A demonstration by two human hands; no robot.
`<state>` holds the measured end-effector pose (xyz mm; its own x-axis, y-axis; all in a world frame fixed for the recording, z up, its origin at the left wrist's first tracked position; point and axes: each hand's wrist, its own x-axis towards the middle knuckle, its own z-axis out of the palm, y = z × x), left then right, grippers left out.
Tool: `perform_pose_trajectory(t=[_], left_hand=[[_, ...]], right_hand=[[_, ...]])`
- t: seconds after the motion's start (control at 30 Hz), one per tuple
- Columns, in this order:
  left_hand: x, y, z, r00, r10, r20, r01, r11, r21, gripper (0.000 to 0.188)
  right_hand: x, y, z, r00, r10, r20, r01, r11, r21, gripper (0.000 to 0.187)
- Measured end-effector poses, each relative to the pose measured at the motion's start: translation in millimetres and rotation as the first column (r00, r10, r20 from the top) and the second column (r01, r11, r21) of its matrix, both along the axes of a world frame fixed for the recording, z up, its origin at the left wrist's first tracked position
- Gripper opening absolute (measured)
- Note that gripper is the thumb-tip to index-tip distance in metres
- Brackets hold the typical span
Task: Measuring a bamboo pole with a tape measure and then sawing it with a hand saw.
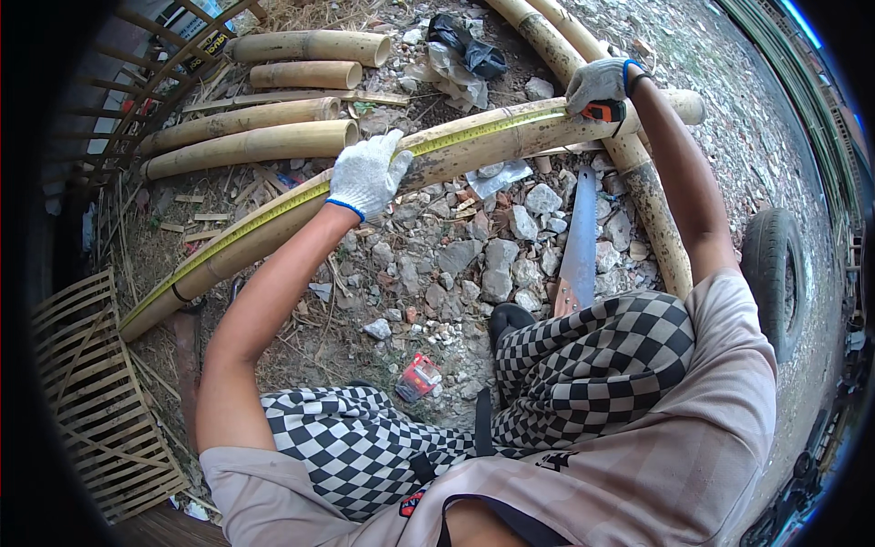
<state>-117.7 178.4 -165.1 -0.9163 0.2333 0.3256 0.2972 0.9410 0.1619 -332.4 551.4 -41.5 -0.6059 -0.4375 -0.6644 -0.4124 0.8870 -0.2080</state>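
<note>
A long bamboo pole (483,146) lies crosswise before me, with a yellow measuring tape (273,211) stretched along its top. My right hand (597,84), in a white knit glove with a blue cuff, is closed around the orange and black tape measure case (602,111) near the pole's right end. In a matching glove, my left hand (366,173) lies over the pole and the tape about midway, thumb apart from the fingers. The tape's far end reaches toward the pole's lower left end. A handsaw (581,237) leans on the rubble below the pole.
Several cut bamboo pieces (310,47) lie at the upper left. Another thick bamboo pole (656,214) passes beneath the measured one. A slatted bamboo panel (100,392) is at the left, a tire (775,273) at the right. Broken stones (497,269) and a red package (418,377) cover the ground near my feet.
</note>
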Motion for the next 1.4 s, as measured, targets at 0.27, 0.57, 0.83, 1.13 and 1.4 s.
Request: perform_pose_trajectory(t=[0.27, 0.57, 0.83, 1.13, 1.4], left_hand=[[-15.5, 20.7, 1.9, 0.998, 0.042, 0.041, -0.043, 0.999, 0.022, 0.048], [-74.6, 134.3, 7.2, 0.991, 0.022, 0.134, -0.031, 0.997, 0.072, 0.050], [-102.6, 169.7, 10.9, 0.963, 0.067, 0.261, -0.084, 0.995, 0.055, 0.062], [-106.5, 174.7, 22.9, 0.932, -0.041, 0.361, -0.001, 0.993, 0.117, 0.052], [-106.3, 174.8, 20.1, 0.939, -0.014, 0.344, -0.020, 0.995, 0.094, 0.057]], right_hand=[[-1.5, 2.9, -7.8, 0.996, 0.015, -0.093, -0.014, 1.000, 0.019, 0.037], [2.7, -2.8, -13.7, 0.981, 0.099, -0.169, -0.092, 0.995, 0.047, 0.034], [6.0, -3.8, -15.4, 0.966, 0.161, -0.204, -0.169, 0.985, -0.020, 0.030], [8.9, 0.4, -11.7, 0.969, 0.128, -0.210, -0.137, 0.990, -0.028, 0.034], [11.8, 9.4, -24.5, 0.978, 0.012, -0.207, -0.054, 0.978, -0.199, 0.032]])
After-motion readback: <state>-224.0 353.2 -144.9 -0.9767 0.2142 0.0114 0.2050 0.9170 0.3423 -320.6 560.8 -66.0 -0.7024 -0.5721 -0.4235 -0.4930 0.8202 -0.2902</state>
